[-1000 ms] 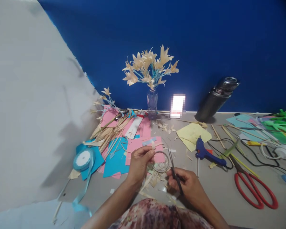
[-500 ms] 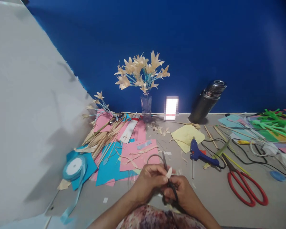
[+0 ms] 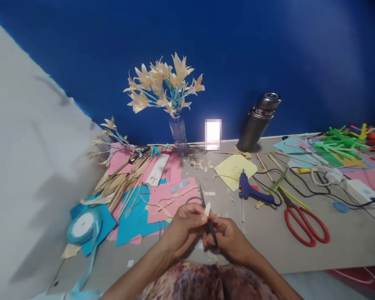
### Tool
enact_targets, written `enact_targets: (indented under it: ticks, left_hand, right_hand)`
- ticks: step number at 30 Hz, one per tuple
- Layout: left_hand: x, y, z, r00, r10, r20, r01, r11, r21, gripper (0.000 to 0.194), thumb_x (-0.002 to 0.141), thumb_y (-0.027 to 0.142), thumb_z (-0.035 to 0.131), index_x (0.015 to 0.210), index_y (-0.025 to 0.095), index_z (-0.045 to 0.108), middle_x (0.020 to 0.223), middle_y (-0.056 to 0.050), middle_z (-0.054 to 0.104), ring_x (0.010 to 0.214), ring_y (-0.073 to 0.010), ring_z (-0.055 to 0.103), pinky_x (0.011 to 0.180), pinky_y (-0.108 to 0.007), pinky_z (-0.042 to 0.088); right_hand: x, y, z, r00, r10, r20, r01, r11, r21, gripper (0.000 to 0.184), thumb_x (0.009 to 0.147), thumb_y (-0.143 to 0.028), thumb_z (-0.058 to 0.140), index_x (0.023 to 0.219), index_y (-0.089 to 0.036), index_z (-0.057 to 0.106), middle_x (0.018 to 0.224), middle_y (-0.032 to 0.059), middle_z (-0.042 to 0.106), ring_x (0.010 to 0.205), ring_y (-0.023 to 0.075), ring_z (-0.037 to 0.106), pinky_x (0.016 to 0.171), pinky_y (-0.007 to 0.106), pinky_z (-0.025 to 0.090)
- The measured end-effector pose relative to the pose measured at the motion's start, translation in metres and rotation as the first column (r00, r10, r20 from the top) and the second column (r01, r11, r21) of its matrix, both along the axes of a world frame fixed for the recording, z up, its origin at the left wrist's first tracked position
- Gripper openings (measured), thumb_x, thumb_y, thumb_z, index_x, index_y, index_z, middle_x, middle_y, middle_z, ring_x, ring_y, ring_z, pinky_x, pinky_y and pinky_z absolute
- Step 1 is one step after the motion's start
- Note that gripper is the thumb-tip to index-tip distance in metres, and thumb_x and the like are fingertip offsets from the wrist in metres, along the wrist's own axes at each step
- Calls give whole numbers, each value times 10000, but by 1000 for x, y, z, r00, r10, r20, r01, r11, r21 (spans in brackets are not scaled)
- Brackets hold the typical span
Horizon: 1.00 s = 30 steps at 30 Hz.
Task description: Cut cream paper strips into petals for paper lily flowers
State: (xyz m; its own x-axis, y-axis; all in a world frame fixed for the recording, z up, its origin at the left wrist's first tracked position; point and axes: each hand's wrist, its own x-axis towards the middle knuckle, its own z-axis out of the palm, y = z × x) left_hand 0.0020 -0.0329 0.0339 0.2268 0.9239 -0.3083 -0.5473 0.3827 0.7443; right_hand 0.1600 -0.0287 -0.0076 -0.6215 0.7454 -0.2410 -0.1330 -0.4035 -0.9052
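While a small pale petal-like piece (image 3: 207, 209) is pinched upright between the fingertips of the left hand (image 3: 187, 225), a pair of dark-handled scissors (image 3: 211, 237) is grasped in the right hand (image 3: 228, 235), close against it. The scissors' blades are pointed away from the body, over the edge of the pink sheets (image 3: 162, 195); how far they are parted cannot be told, since their middle is covered by the fingers. A thin ring (image 3: 192, 199) is seen beyond the left hand, its near part hidden.

The pink sheets and the blue sheets (image 3: 129, 225) are littered with dry strips (image 3: 126, 181), and the ribbon spool (image 3: 83, 225) is laid at the far left, with its ribbon trailed toward the near edge. Behind, pale flowers (image 3: 162, 81) are held in a glass vase (image 3: 178, 137), and a dark flask (image 3: 256, 125) is stood near the blue wall (image 3: 237, 50).

To the right of the hands, a blue glue gun (image 3: 254, 193) is placed just beside a yellow sheet (image 3: 233, 173). The red-handled scissors (image 3: 309, 229) are set nearer the body, with their blades crowded by a green strip (image 3: 278, 182) and black cord (image 3: 315, 193).
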Motion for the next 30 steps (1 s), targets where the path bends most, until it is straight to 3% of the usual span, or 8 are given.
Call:
enact_targets:
  ticks: [3, 5, 8, 10, 14, 20, 25, 30]
  left_hand:
    - [-11, 23, 13, 909, 129, -397, -77, 987, 144, 133, 671, 249, 794, 723, 149, 722, 897, -71, 738, 701, -164, 662, 619, -272, 529]
    - [-22, 47, 21, 707, 259, -658, -105, 959, 263, 115, 729, 262, 727, 772, 158, 748, 834, -51, 740, 759, -169, 658, 707, -281, 521]
    - [-36, 90, 24, 400, 275, -874, 76, 941, 331, 163, 776, 243, 630, 778, 146, 761, 727, -34, 724, 702, -153, 632, 694, -266, 492]
    - [-40, 118, 19, 357, 251, -900, 112, 945, 308, 171, 756, 218, 622, 780, 134, 769, 694, -33, 714, 636, -142, 606, 619, -249, 462]
    - [-36, 160, 1, 281, 231, -931, 158, 946, 283, 180, 723, 191, 618, 773, 123, 776, 662, -39, 709, 581, -138, 577, 535, -239, 393]
    - [-26, 187, -10, 162, 230, -960, 253, 930, 266, 130, 651, 139, 619, 641, 151, 748, 582, -29, 673, 573, -149, 568, 538, -248, 356]
    - [-39, 178, 7, 134, 279, -951, 217, 928, 303, 219, 731, 183, 542, 801, 145, 747, 695, -50, 717, 602, -148, 608, 567, -246, 400]
    - [-74, 125, 21, 144, 231, -962, 242, 935, 261, 225, 784, 283, 533, 691, 160, 697, 638, -36, 695, 583, -143, 617, 594, -248, 437]
  right_hand:
    - [14, 8, 8, 960, -229, 160, 223, 973, 54, 280, 749, -401, 721, 842, -139, 683, 670, 20, 676, 518, 104, 514, 491, 205, 363]
    - [31, 12, 10, 892, -385, 238, 367, 923, 117, 328, 756, -400, 707, 961, -146, 682, 755, 44, 715, 600, 141, 603, 539, 222, 436]
    - [65, 12, 11, 786, -469, 403, 377, 880, 290, 329, 755, -405, 689, 969, -155, 686, 869, 81, 748, 786, 206, 687, 692, 268, 517]
    - [87, 7, 8, 702, -469, 536, 296, 877, 379, 314, 746, -425, 668, 931, -172, 693, 844, 69, 754, 767, 215, 695, 674, 266, 516]
    - [124, -15, -10, 427, -564, 706, 214, 822, 527, 348, 725, -518, 617, 872, -212, 692, 720, 39, 741, 660, 224, 696, 595, 273, 503]
    - [151, -36, -31, 236, -664, 709, 173, 747, 642, 444, 740, -593, 565, 909, -207, 703, 736, 59, 755, 664, 244, 721, 590, 287, 532]
    - [156, -35, -31, 196, -730, 654, 30, 672, 740, 540, 788, -610, 506, 1004, -165, 725, 818, 96, 767, 679, 254, 726, 681, 330, 561]
    - [165, -36, -31, 136, -688, 713, 35, 723, 690, 510, 773, -640, 518, 960, -206, 710, 791, 82, 769, 704, 275, 741, 587, 325, 561]
